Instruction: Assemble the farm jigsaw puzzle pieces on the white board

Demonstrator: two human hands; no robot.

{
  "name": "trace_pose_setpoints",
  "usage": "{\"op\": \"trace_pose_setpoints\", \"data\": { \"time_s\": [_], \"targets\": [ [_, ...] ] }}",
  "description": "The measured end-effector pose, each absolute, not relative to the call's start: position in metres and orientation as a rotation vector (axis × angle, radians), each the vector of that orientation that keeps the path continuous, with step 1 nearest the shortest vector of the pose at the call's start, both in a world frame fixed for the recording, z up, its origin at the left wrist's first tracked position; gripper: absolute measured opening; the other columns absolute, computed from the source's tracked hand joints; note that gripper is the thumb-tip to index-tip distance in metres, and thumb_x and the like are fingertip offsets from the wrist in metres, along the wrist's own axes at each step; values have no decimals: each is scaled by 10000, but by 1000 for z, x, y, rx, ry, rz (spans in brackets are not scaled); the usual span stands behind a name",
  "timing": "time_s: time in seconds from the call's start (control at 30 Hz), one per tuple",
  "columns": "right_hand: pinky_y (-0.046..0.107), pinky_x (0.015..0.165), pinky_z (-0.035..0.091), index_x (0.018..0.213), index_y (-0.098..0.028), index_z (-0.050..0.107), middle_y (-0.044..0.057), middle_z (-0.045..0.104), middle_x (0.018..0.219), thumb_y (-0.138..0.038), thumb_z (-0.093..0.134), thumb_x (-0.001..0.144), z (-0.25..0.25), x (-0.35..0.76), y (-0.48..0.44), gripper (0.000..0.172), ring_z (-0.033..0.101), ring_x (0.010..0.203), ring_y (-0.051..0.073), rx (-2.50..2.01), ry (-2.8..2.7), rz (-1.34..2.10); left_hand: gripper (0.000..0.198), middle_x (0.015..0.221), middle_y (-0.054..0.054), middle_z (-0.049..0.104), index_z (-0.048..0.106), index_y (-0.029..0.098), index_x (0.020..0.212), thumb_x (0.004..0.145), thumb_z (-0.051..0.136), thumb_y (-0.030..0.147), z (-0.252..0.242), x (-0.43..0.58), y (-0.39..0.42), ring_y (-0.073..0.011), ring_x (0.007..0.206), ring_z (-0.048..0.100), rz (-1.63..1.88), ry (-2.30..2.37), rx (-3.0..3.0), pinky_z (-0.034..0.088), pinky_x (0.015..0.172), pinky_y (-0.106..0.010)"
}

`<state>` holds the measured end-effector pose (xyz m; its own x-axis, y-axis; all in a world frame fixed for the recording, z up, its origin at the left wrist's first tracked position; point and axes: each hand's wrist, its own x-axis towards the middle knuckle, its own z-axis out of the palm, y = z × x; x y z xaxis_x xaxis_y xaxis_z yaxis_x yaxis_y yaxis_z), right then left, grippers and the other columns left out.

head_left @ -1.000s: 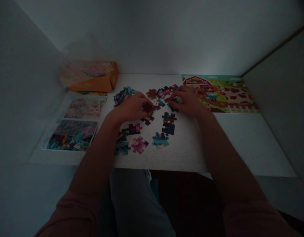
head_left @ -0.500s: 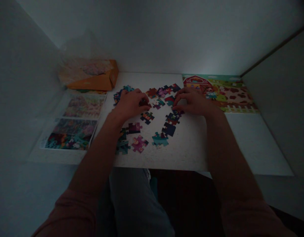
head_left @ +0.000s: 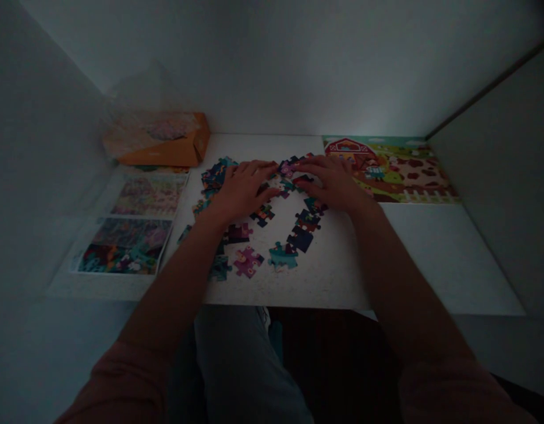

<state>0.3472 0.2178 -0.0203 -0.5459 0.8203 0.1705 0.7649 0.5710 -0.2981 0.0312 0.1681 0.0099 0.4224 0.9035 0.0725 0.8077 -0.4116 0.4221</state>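
Observation:
My left hand lies over the puzzle pieces with its fingers stretched out to the right and its thumb apart. It covers some pieces, and its fingertips reach a purple puzzle piece. From the other side my right hand reaches in, fingers extended and thumb apart, at the right end of the same cluster. A dark red puzzle piece shows between its thumb and fingers. Below the hands lie an orange-patterned piece, a pink piece, a teal piece and a dark blue piece.
An orange box in clear plastic stands at the back left. In front of it lies a printed picture sheet. A farm picture lies at the back right of the white table. Walls enclose the table's back and sides.
My left hand has moved right and straightened its fingers over the middle pieces. The right hand has shifted slightly left and its fingers have stretched out, bringing both hands closer together.

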Motion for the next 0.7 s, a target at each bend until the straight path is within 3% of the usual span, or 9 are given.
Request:
{"op": "trace_pose_setpoints", "data": {
  "time_s": [0.13, 0.23, 0.4, 0.6, 0.7],
  "targets": [
    [937, 1484, 379, 1766, -641, 760, -70, 665, 1942, -695, 576, 1283, -26, 337, 213, 519, 578, 1818, 481, -1315, -2493, 373, 696, 1938, -12, 664, 597, 434, 1907, 1273, 466, 688, 2, 31, 169, -424, 1801, 432, 406, 1560, 2347, 176, 1516, -806],
    [962, 1465, 383, 1734, -660, 780, -59, 677, 1930, -740, 596, 1262, -27, 339, 215, 512, 584, 1817, 502, -1335, -2473, 382, 746, 1936, -55, 653, 615, 379, 1904, 1272, 432, 731, 1, 27, 170, -463, 1799, 408, 370, 1673, 2321, 124, 1497, -867],
    [995, 1430, 407, 1672, -607, 847, 13, 715, 1897, -743, 625, 1252, -28, 343, 216, 494, 563, 1827, 551, -1356, -2440, 359, 779, 1953, -120, 616, 623, 318, 1910, 1280, 430, 735, 2, 28, 168, -488, 1811, 419, 299, 1661, 2337, 184, 1495, -881],
    [958, 1475, 424, 1656, -666, 843, -38, 697, 1906, -753, 691, 1217, -31, 345, 214, 473, 518, 1864, 511, -1356, -2440, 412, 665, 1908, -56, 667, 687, 516, 1845, 1246, 519, 753, -2, 33, 168, -496, 1854, 446, 328, 1618, 2373, 266, 1518, -869],
    [964, 1506, 381, 1643, -656, 857, -48, 647, 1951, -779, 705, 1195, -28, 350, 215, 488, 485, 1894, 506, -1343, -2453, 462, 721, 1957, -98, 626, 648, 507, 1878, 1229, 516, 792, -4, 33, 169, -494, 1850, 499, 312, 1575, 2384, 282, 1528, -863]
  ]
}}
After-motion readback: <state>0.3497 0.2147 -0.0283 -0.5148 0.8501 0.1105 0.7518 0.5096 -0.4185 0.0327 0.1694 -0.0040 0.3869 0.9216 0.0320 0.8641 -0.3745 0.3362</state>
